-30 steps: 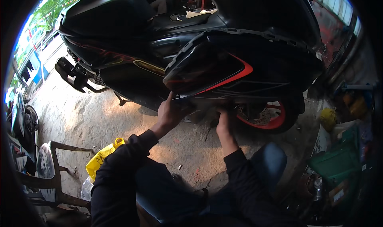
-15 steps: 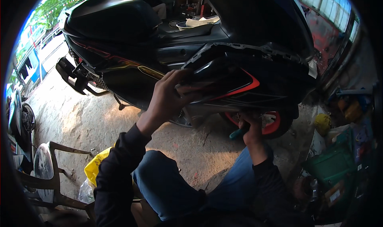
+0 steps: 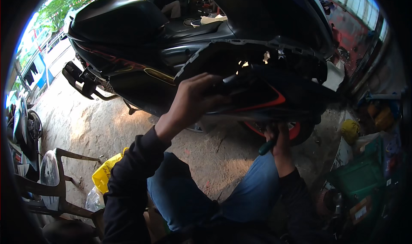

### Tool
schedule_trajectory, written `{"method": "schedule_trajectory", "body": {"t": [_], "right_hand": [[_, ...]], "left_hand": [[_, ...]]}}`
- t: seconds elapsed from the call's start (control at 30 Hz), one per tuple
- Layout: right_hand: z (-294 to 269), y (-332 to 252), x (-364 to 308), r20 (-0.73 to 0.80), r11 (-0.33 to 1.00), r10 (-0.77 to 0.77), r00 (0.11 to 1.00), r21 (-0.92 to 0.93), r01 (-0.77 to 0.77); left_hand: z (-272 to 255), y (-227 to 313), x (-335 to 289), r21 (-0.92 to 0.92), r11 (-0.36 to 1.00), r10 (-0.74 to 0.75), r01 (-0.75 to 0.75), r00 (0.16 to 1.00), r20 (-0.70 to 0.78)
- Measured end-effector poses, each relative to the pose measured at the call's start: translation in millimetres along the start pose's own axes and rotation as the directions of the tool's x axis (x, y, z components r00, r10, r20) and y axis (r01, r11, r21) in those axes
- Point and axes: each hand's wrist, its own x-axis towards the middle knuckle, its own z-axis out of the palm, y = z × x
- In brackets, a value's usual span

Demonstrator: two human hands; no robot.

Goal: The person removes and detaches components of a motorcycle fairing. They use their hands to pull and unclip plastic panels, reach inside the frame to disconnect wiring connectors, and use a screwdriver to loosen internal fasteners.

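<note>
A black scooter (image 3: 116, 23) stands sideways in front of me, its seat to the left and its red-rimmed front wheel (image 3: 294, 131) to the right. A glossy black side panel with a red stripe (image 3: 277, 99) hangs away from the body, exposing a dark opening (image 3: 214, 59) above it. My left hand (image 3: 191, 99) is closed around the panel's left end. Under its lower edge, my right hand (image 3: 281, 146) grips a screwdriver by its dark green handle (image 3: 267, 147); its shaft is hidden. Some right fingers reach the panel's underside, but whether they press on it I cannot tell.
At the left are a worn plastic chair (image 3: 50, 175) and a yellow bag (image 3: 105, 174). A green bin (image 3: 358, 175) and mixed clutter line the right side, near a yellow bundle (image 3: 349, 131). A person (image 3: 168, 4) sits in the background beyond the scooter.
The panel has come away from the scooter, moving down and toward me, and the gap behind it has opened. Both hands have shifted slightly right with it.
</note>
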Motion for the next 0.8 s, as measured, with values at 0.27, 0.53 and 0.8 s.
{"method": "schedule_trajectory", "body": {"t": [0.27,0.53,0.8], "right_hand": [[-2.1,-40.1,-53.0,-0.311,0.823,-0.277,0.909,-0.566,0.057],[159.5,-91.5,-3.3,0.853,-0.420,0.099,0.512,-0.431,0.799],[233.8,-28.1,28.1,0.781,-0.635,0.248,0.574,-0.316,0.705]], "left_hand": [[9.5,5.4,15.3,-0.003,1.000,0.017,-0.017,0.998,0.057],[-11.2,-10.8,18.2,-0.392,0.913,-0.049,0.111,0.985,0.165],[-33.8,-58.5,-24.1,-0.984,0.179,-0.264,-0.022,0.962,-0.070]]}}
